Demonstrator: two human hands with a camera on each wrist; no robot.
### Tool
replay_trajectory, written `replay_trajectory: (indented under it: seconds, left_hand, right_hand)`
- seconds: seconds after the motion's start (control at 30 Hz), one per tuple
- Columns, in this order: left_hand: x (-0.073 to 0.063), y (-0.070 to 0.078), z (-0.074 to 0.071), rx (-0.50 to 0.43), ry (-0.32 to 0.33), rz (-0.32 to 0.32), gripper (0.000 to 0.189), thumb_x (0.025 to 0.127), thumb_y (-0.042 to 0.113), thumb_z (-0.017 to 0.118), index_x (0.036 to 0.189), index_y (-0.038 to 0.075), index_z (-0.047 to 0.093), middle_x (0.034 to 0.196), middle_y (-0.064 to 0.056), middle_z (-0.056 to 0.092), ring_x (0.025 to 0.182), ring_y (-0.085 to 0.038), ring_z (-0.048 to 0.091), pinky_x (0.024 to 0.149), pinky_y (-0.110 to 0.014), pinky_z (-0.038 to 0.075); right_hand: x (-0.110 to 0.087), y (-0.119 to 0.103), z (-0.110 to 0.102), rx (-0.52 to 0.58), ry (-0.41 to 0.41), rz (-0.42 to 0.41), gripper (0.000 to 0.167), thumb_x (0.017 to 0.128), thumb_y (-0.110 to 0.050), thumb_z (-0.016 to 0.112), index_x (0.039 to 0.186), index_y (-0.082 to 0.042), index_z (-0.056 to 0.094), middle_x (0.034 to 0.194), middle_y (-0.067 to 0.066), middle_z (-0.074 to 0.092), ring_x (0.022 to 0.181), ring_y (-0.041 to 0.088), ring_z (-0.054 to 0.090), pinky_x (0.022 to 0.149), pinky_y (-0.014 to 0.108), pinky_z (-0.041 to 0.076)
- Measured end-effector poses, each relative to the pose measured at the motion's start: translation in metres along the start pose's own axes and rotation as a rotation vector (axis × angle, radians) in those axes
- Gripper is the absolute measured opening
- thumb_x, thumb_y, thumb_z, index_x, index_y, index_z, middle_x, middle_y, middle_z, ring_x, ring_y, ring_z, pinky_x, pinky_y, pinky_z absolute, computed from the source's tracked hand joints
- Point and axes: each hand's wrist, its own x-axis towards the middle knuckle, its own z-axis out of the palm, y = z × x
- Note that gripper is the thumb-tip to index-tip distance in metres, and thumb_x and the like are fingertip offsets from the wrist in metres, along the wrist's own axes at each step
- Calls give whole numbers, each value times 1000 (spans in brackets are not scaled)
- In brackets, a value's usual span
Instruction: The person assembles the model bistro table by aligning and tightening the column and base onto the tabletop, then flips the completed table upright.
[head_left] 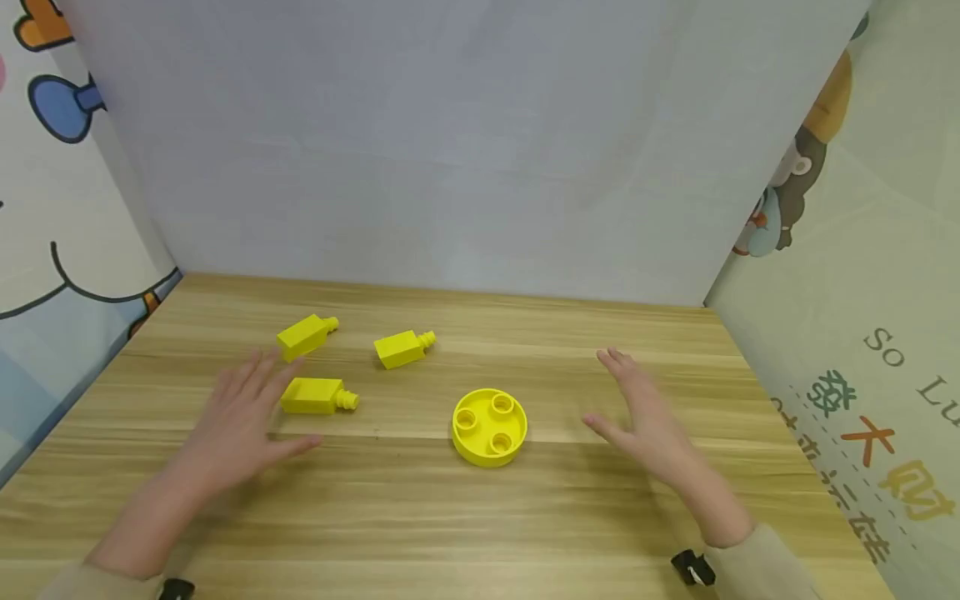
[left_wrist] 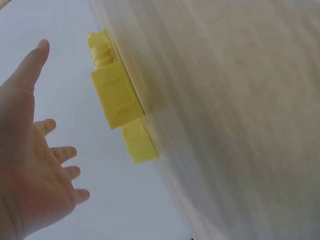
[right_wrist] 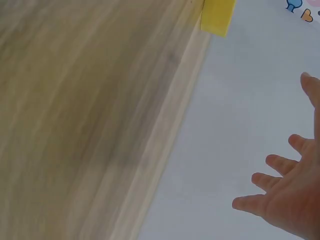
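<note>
a round yellow plastic base (head_left: pixel 483 427) is sitting between the left hand (head_left: pixel 236 425) and right hand (head_left: pixel 647 419), both hovering, grips wide, while three yellow plastic screw-ended blocks (head_left: pixel 309 396) (head_left: pixel 402 348) (head_left: pixel 303 335) (lying flat, probably for stability) are resting nearer the left.

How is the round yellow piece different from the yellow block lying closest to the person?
The round piece is a shallow disc with a rim, while the front block is oblong. The round piece has three raised rings inside; the front block has one ridged neck at its end. The round piece lies flat, rings up; the front block lies lengthwise, neck pointing right. Both are yellow and rest on the wooden table.
</note>
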Motion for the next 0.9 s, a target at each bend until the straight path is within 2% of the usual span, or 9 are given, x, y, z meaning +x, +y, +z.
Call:
replay_trajectory:
  seconds: [0.2, 0.4, 0.6, 0.77, 0.9]
  left_hand:
    - [13, -1, 2, -84, 24, 88, 106, 70, 49, 79, 151, 16, 20, 153, -20, 21, 136, -44, 23, 103, -66, 22]
    - [23, -5, 2, -164, -41, 103, 109, 67, 45, 82, 152, 20, 17, 151, -22, 25, 133, -47, 28, 102, -67, 25]
    - [32, -12, 6, -273, -132, 79, 105, 69, 41, 82, 151, 14, 21, 150, -22, 29, 133, -45, 30, 104, -63, 26]
    - [38, -20, 9, -356, -204, 75, 101, 72, 36, 81, 150, 12, 22, 148, -20, 33, 131, -43, 34, 105, -61, 27]
    - [42, -27, 12, -395, -232, 77, 95, 74, 28, 80, 149, 8, 25, 144, -21, 39, 128, -40, 40, 104, -59, 30]
  right_hand:
    - [13, -10, 20, 117, -57, 7, 93, 81, -38, 73, 152, -29, 13, 156, 9, 20, 139, 37, 25, 105, 62, 27]
    - [26, -17, 35, 236, -148, -4, 99, 77, -34, 77, 151, -32, 12, 157, 5, 18, 140, 34, 23, 108, 59, 25]
    - [38, -15, 53, 358, -300, -57, 106, 74, -34, 80, 152, -27, 9, 157, 2, 17, 142, 29, 22, 111, 50, 26]
    - [48, -16, 62, 393, -407, -99, 108, 73, -34, 81, 153, -23, 9, 155, 4, 24, 141, 28, 26, 112, 50, 22]
    - [54, -18, 66, 389, -479, -127, 107, 73, -32, 81, 152, -15, 10, 152, 9, 31, 140, 28, 28, 114, 51, 17]
